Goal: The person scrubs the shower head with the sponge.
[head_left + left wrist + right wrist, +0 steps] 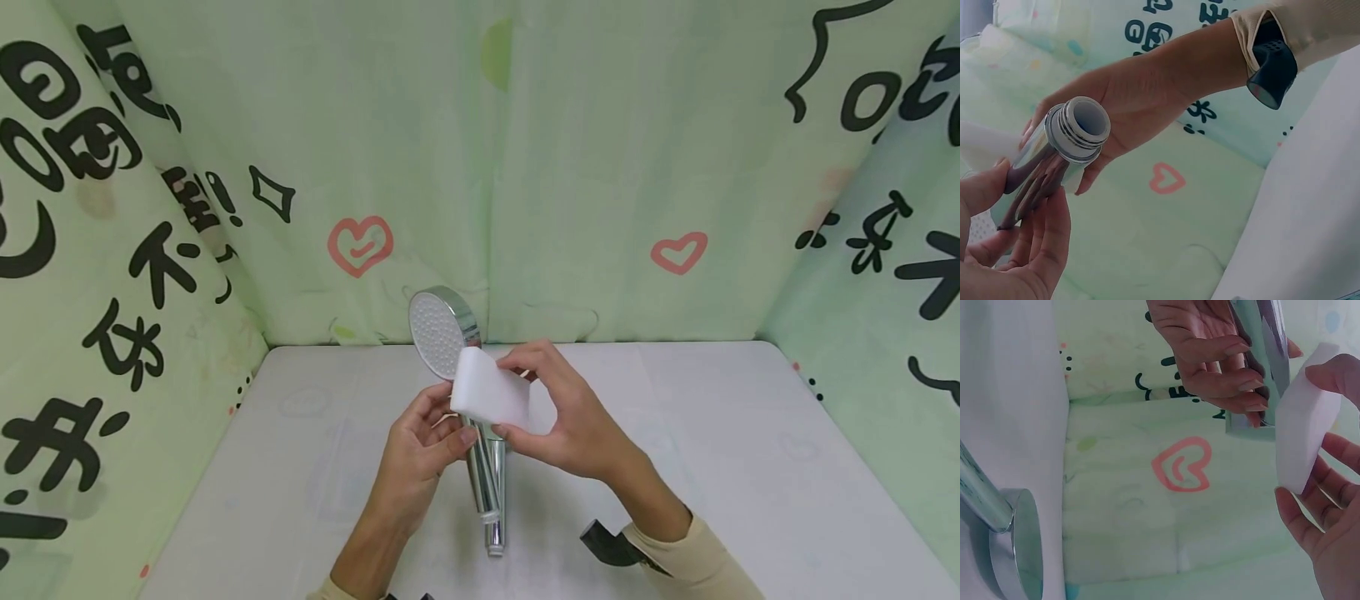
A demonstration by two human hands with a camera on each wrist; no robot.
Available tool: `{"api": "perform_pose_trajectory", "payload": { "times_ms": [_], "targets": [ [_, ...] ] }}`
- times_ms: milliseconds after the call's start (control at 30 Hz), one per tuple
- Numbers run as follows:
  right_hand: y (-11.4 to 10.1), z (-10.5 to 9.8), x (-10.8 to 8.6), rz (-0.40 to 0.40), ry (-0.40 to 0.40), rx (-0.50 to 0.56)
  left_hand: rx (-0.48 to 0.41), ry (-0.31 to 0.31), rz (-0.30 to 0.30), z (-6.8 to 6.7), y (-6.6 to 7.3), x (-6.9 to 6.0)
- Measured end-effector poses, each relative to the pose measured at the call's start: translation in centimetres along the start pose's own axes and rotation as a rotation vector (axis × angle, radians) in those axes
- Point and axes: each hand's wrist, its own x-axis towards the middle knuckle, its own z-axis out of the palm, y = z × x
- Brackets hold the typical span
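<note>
My left hand (423,446) grips the chrome handle of a shower head (437,336), raised above the table with its pale nozzle face turned toward the camera's left. In my right hand (573,408) a white block-shaped sponge (489,390) is pinched between thumb and fingers, in front of the shower head's neck in the head view. The right wrist view shows the sponge (1304,425) close beside the handle; whether they touch I cannot tell. The threaded handle end (1085,125) faces the left wrist camera. A second chrome shower head (496,500) lies on the table, partly hidden behind the first.
A white-covered table (675,450) spreads under both hands. Pale green curtains (585,167) with black characters and red hearts enclose its back and sides. A dark strap piece (611,543) sits at the right sleeve (690,554).
</note>
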Motion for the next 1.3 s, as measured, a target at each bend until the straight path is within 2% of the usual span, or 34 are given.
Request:
{"api": "perform_pose_trajectory", "payload": {
  "times_ms": [167, 300, 400, 633, 833, 1100, 1300],
  "targets": [
    [0.07, 0.44, -0.12, -0.029, -0.039, 0.043, -0.019, -0.032, 0.030, 0.00, 0.06, 0.04],
    [0.02, 0.53, -0.28, -0.013, -0.064, 0.079, -0.035, -0.049, 0.057, -0.03, 0.13, 0.04],
    [0.00, 0.53, -0.39, 0.004, -0.083, 0.098, -0.041, -0.049, 0.084, -0.11, 0.19, 0.01],
    [0.13, 0.62, -0.55, -0.022, -0.113, 0.138, -0.027, -0.050, 0.147, -0.26, 0.27, 0.07],
    [-0.01, 0.67, -0.66, 0.032, -0.144, 0.178, -0.033, -0.043, 0.157, -0.19, 0.30, -0.09],
    [0.21, 0.57, -0.82, 0.086, -0.186, 0.226, 0.046, 0.004, 0.158, 0.04, 0.50, -0.13],
    [0.33, 0.18, -1.00, 0.099, -0.222, 0.265, 0.134, 0.041, 0.194, 0.06, 0.46, 0.00]
  ]
}}
